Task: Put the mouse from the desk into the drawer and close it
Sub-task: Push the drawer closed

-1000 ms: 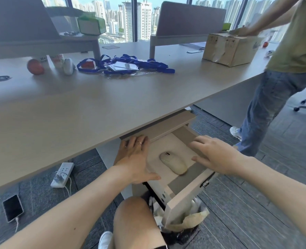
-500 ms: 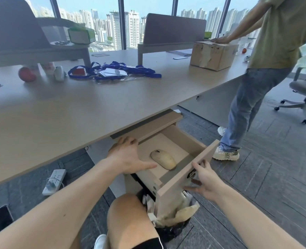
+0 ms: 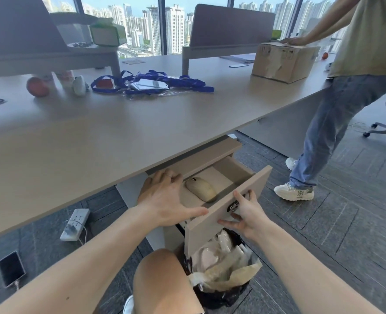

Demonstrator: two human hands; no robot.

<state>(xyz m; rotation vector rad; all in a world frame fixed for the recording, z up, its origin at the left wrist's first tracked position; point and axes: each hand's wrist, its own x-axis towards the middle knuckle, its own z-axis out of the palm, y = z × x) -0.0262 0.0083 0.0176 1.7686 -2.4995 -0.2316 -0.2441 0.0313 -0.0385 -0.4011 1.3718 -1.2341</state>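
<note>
One smooth cream oval mouse [image 3: 200, 189] lies in our open beige wooden drawer [image 3: 227, 208] at lower centre. Our left hand [image 3: 167, 200] and right hand [image 3: 247, 214] spread wide, holding nothing, under the pale wood desk [image 3: 97, 137]; grey floor tiles [image 3: 337, 218] at right.

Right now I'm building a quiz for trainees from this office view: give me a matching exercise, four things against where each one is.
Things:
1. mouse
2. cardboard box
3. power strip
4. right hand

Places:
A. on the floor under the desk
B. on the drawer front, by the lock
C. inside the open drawer
D. on the desk's far right end

Pairs: 1-C, 2-D, 3-A, 4-B
</note>
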